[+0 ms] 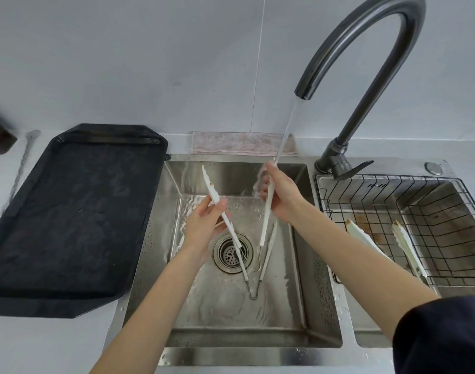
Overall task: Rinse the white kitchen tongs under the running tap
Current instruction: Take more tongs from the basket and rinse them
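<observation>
White kitchen tongs (266, 225) are spread wide in a V over the steel sink (231, 314), hinge end pointing toward me near the drain (232, 253). My left hand (204, 225) grips the left arm of the tongs; its scalloped tip has a brown stain. My right hand (281, 197) grips the right arm. Water streams from the dark curved tap (366, 49) onto my right hand and the right tip, which is hidden by fingers and splash.
A black tray (74, 217) lies on the counter to the left. A folded pinkish cloth (241, 143) sits behind the sink. On the right, a wire basket (409, 228) in a second basin holds another pair of white tongs (403, 241).
</observation>
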